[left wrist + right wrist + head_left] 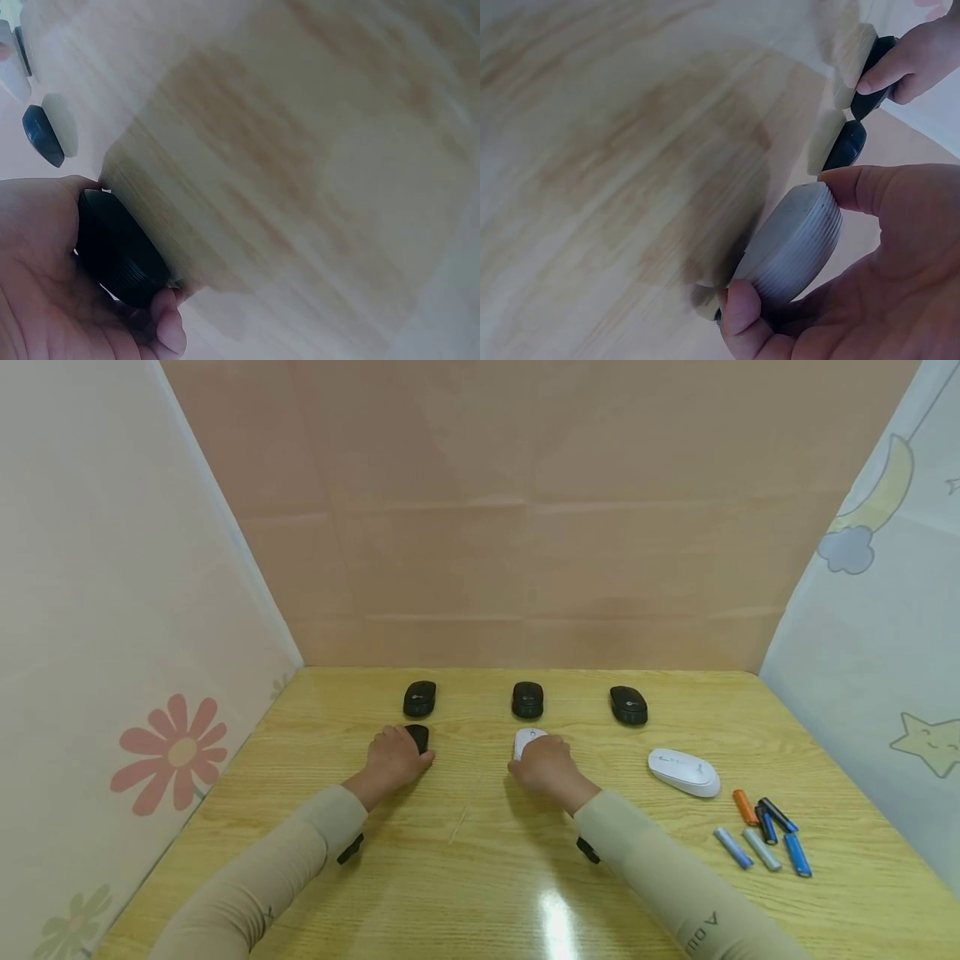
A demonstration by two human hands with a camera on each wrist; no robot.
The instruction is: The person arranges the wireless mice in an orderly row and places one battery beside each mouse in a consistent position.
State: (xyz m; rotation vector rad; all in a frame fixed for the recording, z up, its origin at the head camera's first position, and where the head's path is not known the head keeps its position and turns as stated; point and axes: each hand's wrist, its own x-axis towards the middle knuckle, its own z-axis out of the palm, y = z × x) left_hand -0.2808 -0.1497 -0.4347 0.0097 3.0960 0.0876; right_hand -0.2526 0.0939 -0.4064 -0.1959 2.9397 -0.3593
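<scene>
Near left of the centre black mouse, the left hand has fingers curled around a dark mouse; a forward push could strike the rear-left mouse, directly left of that landmark. Just in front of the landmark, the right hand has fingers and thumb spread to the width of a white mouse, gripping its sides; an uneven grip could let it skid into the landmark. Near right of the landmark, cylinders lie on the tabletop; a sweeping right sleeve could set them rolling.

A screened-in indoor workspace, with wood-grain table, plain pinkish backdrop and cartoon-printed side walls.
</scene>
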